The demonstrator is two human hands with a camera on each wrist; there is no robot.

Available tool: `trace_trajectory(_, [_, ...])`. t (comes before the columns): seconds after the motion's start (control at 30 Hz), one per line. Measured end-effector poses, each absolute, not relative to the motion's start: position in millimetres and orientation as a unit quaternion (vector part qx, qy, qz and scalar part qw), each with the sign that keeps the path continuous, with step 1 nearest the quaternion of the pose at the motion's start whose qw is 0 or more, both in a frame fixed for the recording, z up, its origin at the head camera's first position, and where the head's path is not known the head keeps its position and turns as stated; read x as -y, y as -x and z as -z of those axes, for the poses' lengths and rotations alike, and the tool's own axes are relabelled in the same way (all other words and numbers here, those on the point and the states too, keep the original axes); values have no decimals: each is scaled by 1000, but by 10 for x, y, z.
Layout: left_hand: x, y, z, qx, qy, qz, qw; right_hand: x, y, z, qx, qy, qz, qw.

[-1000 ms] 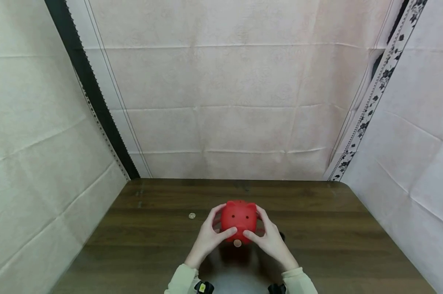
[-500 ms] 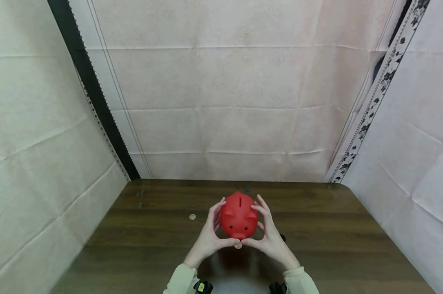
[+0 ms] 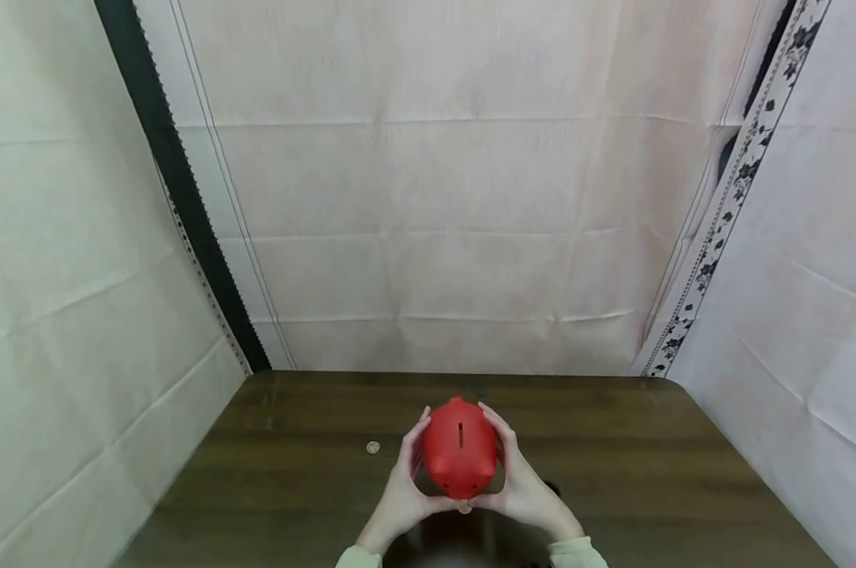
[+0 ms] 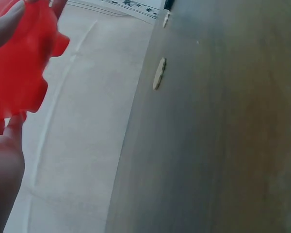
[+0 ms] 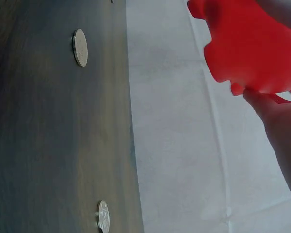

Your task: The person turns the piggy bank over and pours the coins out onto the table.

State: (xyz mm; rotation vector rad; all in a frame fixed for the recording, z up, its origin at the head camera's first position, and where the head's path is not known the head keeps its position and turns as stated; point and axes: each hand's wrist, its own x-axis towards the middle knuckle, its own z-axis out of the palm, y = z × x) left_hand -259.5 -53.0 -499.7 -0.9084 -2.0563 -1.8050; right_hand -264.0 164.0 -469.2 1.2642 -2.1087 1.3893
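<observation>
A red piggy bank [image 3: 459, 448] is held up between both hands, clear of the table in the wrist views. Its slotted top faces the head camera, and the face is tipped down toward the thumbs. The left hand [image 3: 408, 493] grips its left side, fingers round the flank and thumb at the snout end. On the other side, the right hand [image 3: 520, 489] mirrors this grip. Just below the meeting thumbs a coin [image 3: 465, 510] on the table is partly hidden. Another coin [image 3: 373, 447] lies left of the left hand.
The brown wooden table [image 3: 285, 489] ends at a straight back edge. White cloth [image 3: 428, 237] hangs behind it and along both sides. A dark strip [image 3: 186, 189] runs down the left corner, a flower-patterned border [image 3: 733, 197] down the right.
The piggy bank has tipped from face-on to face-down, bringing its slot into view. Both hands have kept their grip. The whole head view has shifted, placing the table lower in the frame.
</observation>
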Motion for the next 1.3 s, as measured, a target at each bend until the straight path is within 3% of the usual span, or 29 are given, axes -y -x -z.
trace_trajectory(0.57, [522,2582,4976,699,349,592,199,-1552,2442,4444,745,-442,-462,189])
trace_trajectory(0.73, [534,2540,4931,725,263,621,140,-1628,2570,4664,776,-381,-459,206])
trace_trajectory(0.87, [483,2520,4925,734,191,646,85,-1659,2552,4681,814,-292,-467,186])
trace_trajectory(1.13, [416,2517,4873,704,178,688,6,-1581,2554,4661,843,-118,-512,117])
trace_trajectory(1.3, [433,2507,4794,724,144,675,0,-1542,2566,4618,860,-57,-498,98])
